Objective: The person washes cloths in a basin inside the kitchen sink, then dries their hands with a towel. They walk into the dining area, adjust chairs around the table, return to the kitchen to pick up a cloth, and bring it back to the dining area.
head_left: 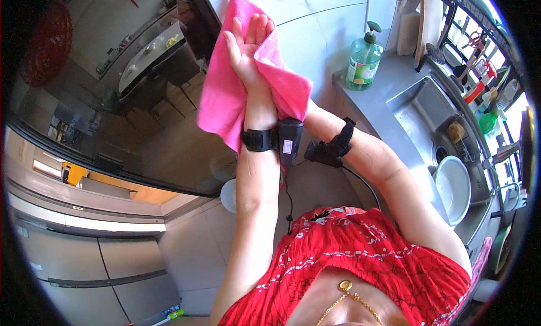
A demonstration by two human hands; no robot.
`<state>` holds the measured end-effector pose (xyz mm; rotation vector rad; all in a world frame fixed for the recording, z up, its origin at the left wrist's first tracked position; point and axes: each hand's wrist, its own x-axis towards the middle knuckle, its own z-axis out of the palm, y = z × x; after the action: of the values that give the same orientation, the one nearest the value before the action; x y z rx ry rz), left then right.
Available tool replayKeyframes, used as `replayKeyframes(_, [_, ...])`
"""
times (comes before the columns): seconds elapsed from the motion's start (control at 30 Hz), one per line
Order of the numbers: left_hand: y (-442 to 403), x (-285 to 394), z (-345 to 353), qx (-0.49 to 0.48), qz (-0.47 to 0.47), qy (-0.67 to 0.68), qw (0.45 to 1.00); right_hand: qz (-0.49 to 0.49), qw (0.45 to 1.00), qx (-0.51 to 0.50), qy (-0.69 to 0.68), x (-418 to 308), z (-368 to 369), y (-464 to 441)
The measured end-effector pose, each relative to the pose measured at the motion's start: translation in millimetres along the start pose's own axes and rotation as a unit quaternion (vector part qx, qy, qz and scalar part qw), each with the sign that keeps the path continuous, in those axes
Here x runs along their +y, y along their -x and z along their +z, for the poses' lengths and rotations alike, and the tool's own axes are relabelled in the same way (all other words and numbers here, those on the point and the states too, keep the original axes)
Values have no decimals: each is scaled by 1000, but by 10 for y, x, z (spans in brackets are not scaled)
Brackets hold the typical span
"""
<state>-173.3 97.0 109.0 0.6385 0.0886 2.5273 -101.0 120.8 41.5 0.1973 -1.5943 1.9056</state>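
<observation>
A pink cloth [220, 101] hangs around my left hand and wrist at the top centre. My left hand [246, 51] is palm up with its fingers apart and slightly curled; the cloth lies behind it and folds over its right side. My right forearm reaches behind the cloth's lower right corner, and the cloth hides my right hand. Black straps with small devices are on both forearms, the left device [290, 143] close beside the cloth.
Right of the cloth, a green pump bottle [363, 64] stands on the grey counter [369, 103]. Beyond it is a metal sink [420, 103] with a white basin [452, 189]. A dark glossy panel [169, 140] is on the left, above grey cabinets [73, 253].
</observation>
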Motion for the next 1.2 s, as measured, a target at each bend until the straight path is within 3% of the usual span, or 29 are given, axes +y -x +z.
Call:
replayKeyframes(0.13, [-30,-37,-122,21,17,-11,1000,-88,942,30,323,20,-106,-25])
replayKeyframes(0.17, [-29,-54,-121,34,29,-46,998,-115,955,67,265,-72,-22,-48])
replayKeyframes(0.2, [-25,-48,-102,19,24,-69,997,-121,933,45,337,-12,-84,-39])
replayKeyframes(0.27, [133,-21,78,-11,55,-321,946,-140,871,-4,471,64,-221,34])
replayKeyframes(0.3, [190,-43,93,-58,84,-395,913,-241,837,7,491,-63,-187,46])
replayKeyframes(0.33, [241,-22,54,-104,90,-436,889,-236,840,-6,488,97,-303,16])
replayKeyframes(0.37, [322,8,75,-117,153,-460,867,-99,981,0,167,226,-362,-18])
replayKeyframes(0.4, [415,69,109,-131,217,-483,838,53,983,2,-178,205,-333,-82])
replayKeyframes(0.43, [507,147,80,-77,220,-483,844,-13,997,-63,35,140,-352,-61])
replayKeyframes(0.47, [547,184,20,11,149,-517,843,-110,939,-89,313,2,-321,-45])
replayKeyframes(0.5, [587,220,-41,91,69,-540,834,-208,843,-80,490,-136,-292,-29])
replayKeyframes(0.53, [519,103,-546,76,42,-504,859,-85,931,-60,349,-152,-151,-9])
replayKeyframes(0.57, [451,-12,-1042,62,14,-467,882,29,992,5,122,-168,-11,9])
replayKeyframes(0.6, [471,-36,-1272,24,-66,-284,956,102,987,105,-65,-181,127,23])
replayKeyframes(0.63, [491,-59,-1498,17,-156,-99,983,107,989,97,-36,-174,133,26])
replayKeyframes(0.67, [633,-50,-1010,61,-165,-185,967,111,990,91,-7,-166,92,-9])
replayKeyframes(0.73, [650,62,-785,41,-154,-260,952,100,991,86,20,-139,-53,-117])
replayKeyframes(0.77, [675,185,-416,5,-133,-427,894,174,978,95,-59,-243,-92,-175])
replayKeyframes(0.8, [657,220,-326,38,-162,-324,931,175,967,111,-149,-254,-101,-203])
replayKeyframes(0.87, [674,373,-316,85,-174,-191,962,240,880,51,-407,-242,-180,-248])
replayKeyframes(0.93, [739,528,-211,87,-160,-144,973,263,843,-51,-467,-126,-341,-251])
replayKeyframes(1.0, [799,569,-113,89,-165,-133,973,137,970,-62,-189,-23,-553,-106])
replayKeyframes(1.07, [838,623,-76,86,-170,-153,970,-5,991,-65,115,-37,-613,24])
replayKeyframes(1.13, [872,638,-37,86,-178,-160,967,-117,918,-50,377,-35,-707,106])
replayKeyframes(1.2, [907,621,-1,90,-190,-156,965,-187,792,-18,581,-16,-826,181])
